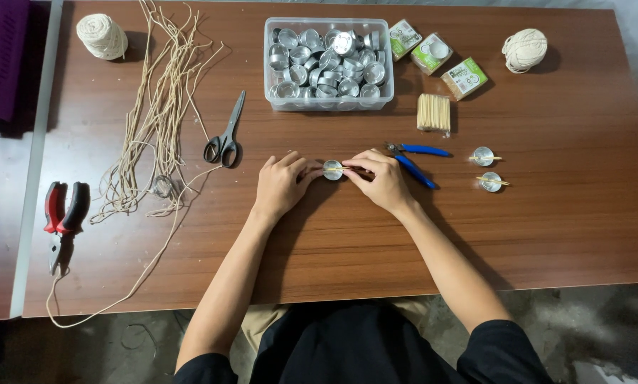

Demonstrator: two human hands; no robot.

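A small round metal cup sits on the brown table between my two hands, with a thin wooden stick lying across its rim. My left hand touches the cup's left side with its fingertips. My right hand pinches the stick on the cup's right side. Two more metal cups with sticks across them stand to the right.
A clear plastic box full of metal cups stands at the back. Nearby lie a bundle of wooden sticks, blue pliers, scissors, loose cords, two balls of string, small boxes and red-handled pliers.
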